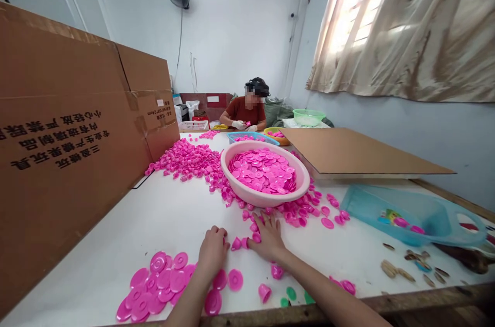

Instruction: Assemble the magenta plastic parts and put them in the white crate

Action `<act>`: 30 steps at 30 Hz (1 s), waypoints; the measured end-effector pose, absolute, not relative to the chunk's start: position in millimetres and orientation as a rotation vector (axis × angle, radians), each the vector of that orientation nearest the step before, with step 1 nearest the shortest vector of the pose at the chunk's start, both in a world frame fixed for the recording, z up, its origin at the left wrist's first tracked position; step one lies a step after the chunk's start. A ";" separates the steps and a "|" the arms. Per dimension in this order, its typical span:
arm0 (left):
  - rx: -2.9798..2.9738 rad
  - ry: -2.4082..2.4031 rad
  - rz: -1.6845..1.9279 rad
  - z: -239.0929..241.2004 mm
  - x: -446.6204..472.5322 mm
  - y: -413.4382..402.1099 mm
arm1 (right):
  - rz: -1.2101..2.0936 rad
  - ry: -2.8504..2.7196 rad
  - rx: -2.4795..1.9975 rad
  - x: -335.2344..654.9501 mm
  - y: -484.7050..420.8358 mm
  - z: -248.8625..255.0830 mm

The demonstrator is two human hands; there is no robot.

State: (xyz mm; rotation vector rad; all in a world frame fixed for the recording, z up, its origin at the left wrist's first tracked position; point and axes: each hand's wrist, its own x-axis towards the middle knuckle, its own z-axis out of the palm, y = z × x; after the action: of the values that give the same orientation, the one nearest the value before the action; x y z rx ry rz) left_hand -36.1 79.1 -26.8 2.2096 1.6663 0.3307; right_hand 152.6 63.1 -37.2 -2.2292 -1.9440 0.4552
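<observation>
Near table edge (247, 319): wooden strip; both forearms cross it onto the white tabletop (162, 218).
Left hand (214, 250): fingers curled inward, thumb side toward the small cups; a trace of pink shows at the fingertips, but whether a piece is held cannot be told.
Right hand (268, 240): fingers spread wide and laid among the cups; contact visible, no closed grip.
Pink cups between hands (236, 243): short row, lying on their sides, near the left fingers and reaching the right thumb.
Pink discs, near left (154, 285): loose overlapping pile beside the left forearm.
Pale pink basin (247, 195): centre of table, beyond the hands, heaped with pink discs (265, 169).
Cup heap (189, 159): spread behind and around the basin, toward the cardboard box (77, 126).
Work state: discs stand grouped in basin and near pile; cups remain mostly loose, so handling appears far from complete. Count finished: cannot be told.
Co-worker (247, 113): far end, gloved, holding a pink piece.
</observation>
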 end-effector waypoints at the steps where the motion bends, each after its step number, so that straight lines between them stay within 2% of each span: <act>1: 2.207 1.682 0.318 -26.6 -37.2 79.7 | 0.477 -1.931 -2.230 145.6 67.7 -35.7; 12: 2.160 1.761 0.321 -21.0 -46.3 90.2 | 0.646 -2.036 -1.939 187.5 42.7 -30.4; 18: 2.115 1.889 0.292 -22.4 -54.1 99.1 | 0.530 -2.070 -1.954 205.0 38.0 -30.5; 22: 2.040 1.937 0.371 -23.0 -62.8 101.7 | 0.272 -2.022 -1.819 196.1 43.2 -16.9; 27: 2.185 1.689 0.634 -12.0 -57.4 91.3 | 0.328 -2.168 -1.575 148.2 52.3 -7.6; 30: 2.265 1.513 0.536 -11.0 -49.0 83.3 | 0.315 -2.219 -1.595 121.2 57.4 -12.8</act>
State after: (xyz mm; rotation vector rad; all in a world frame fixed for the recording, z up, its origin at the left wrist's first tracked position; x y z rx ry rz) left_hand -49.0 83.3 -11.0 2.2646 1.5127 0.5360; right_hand 121.2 57.4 -12.8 -1.5951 -2.2186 0.3146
